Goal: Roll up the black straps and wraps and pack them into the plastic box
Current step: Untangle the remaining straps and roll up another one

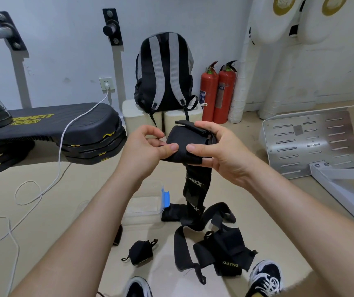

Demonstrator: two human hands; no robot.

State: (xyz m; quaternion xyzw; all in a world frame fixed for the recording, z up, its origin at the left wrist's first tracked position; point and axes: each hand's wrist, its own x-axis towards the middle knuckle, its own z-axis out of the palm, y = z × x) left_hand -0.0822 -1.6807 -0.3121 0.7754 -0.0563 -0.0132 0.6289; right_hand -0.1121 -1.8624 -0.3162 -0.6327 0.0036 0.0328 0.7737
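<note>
At centre frame the left hand (148, 146) and right hand (221, 151) pinch a half-rolled wrap (184, 138), its tail hanging floorward near the seemingly empty box (144, 209) at lower centre, so winding tightly with edges aligned should help it fit.

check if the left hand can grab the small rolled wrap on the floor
Probably not yet: the left hand pinches the half-rolled wrap; the small rolled wrap itself lies uncovered on the floor.
</note>
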